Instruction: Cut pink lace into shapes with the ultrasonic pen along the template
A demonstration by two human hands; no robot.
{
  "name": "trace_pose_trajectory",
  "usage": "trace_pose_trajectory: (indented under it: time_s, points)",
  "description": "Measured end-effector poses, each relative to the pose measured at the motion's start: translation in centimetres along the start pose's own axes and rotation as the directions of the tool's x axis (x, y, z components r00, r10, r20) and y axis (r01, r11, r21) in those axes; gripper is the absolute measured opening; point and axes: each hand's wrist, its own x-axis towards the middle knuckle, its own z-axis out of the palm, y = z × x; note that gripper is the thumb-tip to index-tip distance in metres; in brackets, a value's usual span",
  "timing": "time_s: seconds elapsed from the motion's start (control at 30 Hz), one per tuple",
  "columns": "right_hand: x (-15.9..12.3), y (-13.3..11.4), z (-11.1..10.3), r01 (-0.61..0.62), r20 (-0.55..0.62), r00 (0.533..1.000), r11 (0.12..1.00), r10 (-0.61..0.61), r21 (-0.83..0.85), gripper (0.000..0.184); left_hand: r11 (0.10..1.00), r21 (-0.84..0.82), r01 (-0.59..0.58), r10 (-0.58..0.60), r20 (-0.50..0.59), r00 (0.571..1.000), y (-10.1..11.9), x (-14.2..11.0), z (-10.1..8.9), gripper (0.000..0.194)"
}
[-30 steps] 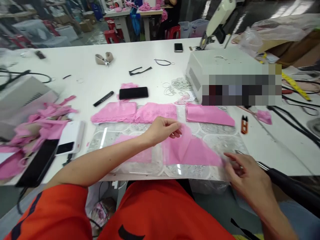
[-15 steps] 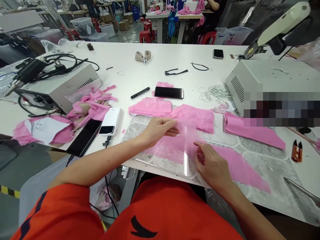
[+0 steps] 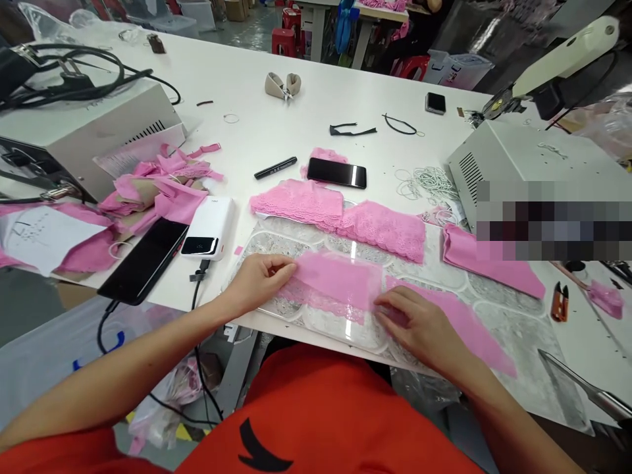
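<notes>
A sheer pink fabric piece (image 3: 340,280) lies over a pink lace piece (image 3: 336,311) on the clear-topped mat (image 3: 340,329) in front of me. My left hand (image 3: 264,280) pinches the fabric piece at its upper left corner, thumb against fingers. At its lower right edge, my right hand (image 3: 415,326) has curled fingers closed on the fabric's margin. Right of that hand lies a flat, pointed pink panel (image 3: 469,329), partly covered by my fingers. Two stacks of pink lace pieces, a left stack (image 3: 299,201) and a right stack (image 3: 385,229), sit just beyond.
A folded pink stack (image 3: 488,260) and orange thread snips (image 3: 559,303) lie to the right. A metal-tipped tool (image 3: 587,388) points in from the lower right. At left are a white power bank (image 3: 210,227), a black phone (image 3: 145,260) and pink scraps. Grey boxes flank the table.
The sheer piece, lifted off the pointed panel by my left hand, has moved left and now lies over the lace piece. My right hand has come leftward to its edge. The view has shifted right-to-left.
</notes>
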Motion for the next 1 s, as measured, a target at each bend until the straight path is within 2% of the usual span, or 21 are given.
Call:
trace_pose_trajectory:
  time_s: [0.1,0.23,0.43,0.57,0.7,0.83,0.9,1.0]
  points:
    - [-0.3,0.0,0.3,-0.002,0.012,1.000,1.000,0.002,0.015,0.016,0.983,0.150,-0.104,0.113,-0.054,0.992,-0.1,0.1,-0.3,0.025]
    - [-0.1,-0.4,0.2,0.015,-0.031,0.999,1.000,-0.014,0.026,0.016,0.943,0.262,-0.206,0.229,-0.062,0.971,-0.5,-0.4,-0.8,0.021]
    - [0.0,-1.5,0.8,0.174,-0.076,0.983,0.984,-0.170,0.046,0.010,0.898,0.364,-0.246,0.296,-0.086,0.951,-1.7,-2.5,-1.1,0.014]
    - [0.1,-1.7,1.6,0.212,-0.071,0.975,0.977,-0.210,0.032,0.010,0.842,0.472,-0.262,0.359,-0.127,0.925,-2.5,-3.6,-0.7,0.013]
    - [0.2,-1.6,1.6,0.199,-0.073,0.978,0.980,-0.197,0.027,0.011,0.769,0.566,-0.298,0.446,-0.139,0.884,-3.1,-4.1,-0.3,0.014]
    - [0.4,-1.2,1.3,0.121,-0.119,0.986,0.992,-0.117,0.030,0.013,0.727,0.618,-0.298,0.480,-0.147,0.865,-3.2,-4.2,-0.4,0.013]
    - [0.6,-1.2,1.5,0.101,-0.139,0.985,0.995,-0.098,0.011,0.015,0.679,0.660,-0.322,0.524,-0.127,0.842,-3.1,-4.1,-0.5,0.015]
    - [0.9,-1.3,1.8,0.096,-0.132,0.986,0.994,-0.102,-0.051,0.017,0.575,0.684,-0.450,0.601,0.020,0.799,-2.9,-3.7,-0.4,0.032]
